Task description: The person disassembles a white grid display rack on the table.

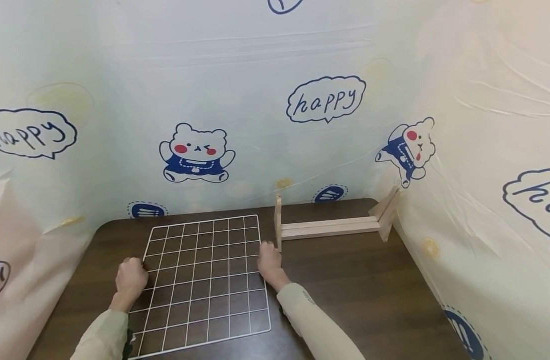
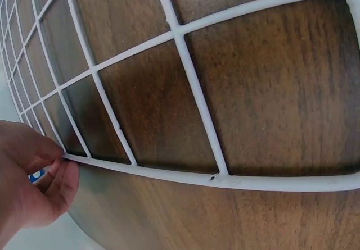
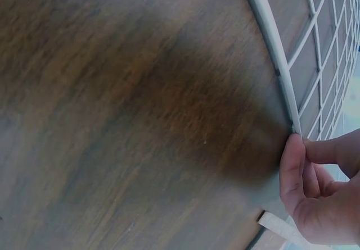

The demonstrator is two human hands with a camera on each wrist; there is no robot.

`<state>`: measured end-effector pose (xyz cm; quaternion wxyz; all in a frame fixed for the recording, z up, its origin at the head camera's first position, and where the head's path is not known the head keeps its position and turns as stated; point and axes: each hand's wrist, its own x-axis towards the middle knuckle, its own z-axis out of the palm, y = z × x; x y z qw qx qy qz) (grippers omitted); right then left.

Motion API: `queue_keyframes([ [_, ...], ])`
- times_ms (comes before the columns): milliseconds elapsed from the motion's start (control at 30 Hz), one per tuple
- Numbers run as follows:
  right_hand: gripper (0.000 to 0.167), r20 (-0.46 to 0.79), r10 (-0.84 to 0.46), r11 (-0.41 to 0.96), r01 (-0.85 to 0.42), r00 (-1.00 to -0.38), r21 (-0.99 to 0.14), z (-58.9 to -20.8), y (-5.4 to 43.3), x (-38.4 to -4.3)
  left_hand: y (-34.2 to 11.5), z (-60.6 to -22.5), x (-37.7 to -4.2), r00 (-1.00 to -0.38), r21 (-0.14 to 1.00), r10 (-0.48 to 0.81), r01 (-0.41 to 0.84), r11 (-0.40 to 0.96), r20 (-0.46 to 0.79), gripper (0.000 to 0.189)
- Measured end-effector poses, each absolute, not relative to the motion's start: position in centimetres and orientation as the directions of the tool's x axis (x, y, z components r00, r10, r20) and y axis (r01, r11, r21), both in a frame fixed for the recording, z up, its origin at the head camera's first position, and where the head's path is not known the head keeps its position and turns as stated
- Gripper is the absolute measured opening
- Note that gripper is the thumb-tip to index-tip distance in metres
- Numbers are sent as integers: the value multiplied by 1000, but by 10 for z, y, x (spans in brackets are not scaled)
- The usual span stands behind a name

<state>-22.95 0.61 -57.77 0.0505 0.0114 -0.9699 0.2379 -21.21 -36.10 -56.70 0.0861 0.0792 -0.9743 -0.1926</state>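
Observation:
A white wire grid panel (image 1: 210,276) lies on or just above the dark wooden table; the head view does not settle which. On its left edge, my left hand (image 1: 131,276) pinches the rim wire. My right hand (image 1: 270,260) pinches the opposite rim on the right. Seen from the left wrist, the thumb and fingers of the left hand (image 2: 42,174) meet at the grid's outer wire (image 2: 169,175). In the right wrist view, the right hand (image 3: 320,182) has thumb and fingertips on the rim wire (image 3: 286,87).
Behind and right of the grid stands a wooden frame (image 1: 331,229), two upright end pieces joined by light slats. Its left end piece (image 1: 278,222) is close to my right hand. The brown table (image 1: 356,295) reaches printed fabric walls (image 1: 256,100) at the back and sides.

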Motion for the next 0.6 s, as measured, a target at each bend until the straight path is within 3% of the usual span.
queue_keyframes([
  [333,13,142,-40,858,-107,-989,-503,-580,16,-223,-353,-571,-207,-978,360,-155,-95,928,142,18],
  [600,7,72,-87,783,-113,-994,-611,-568,29,-211,-341,-564,-200,-984,428,-179,-165,889,-7,51],
])
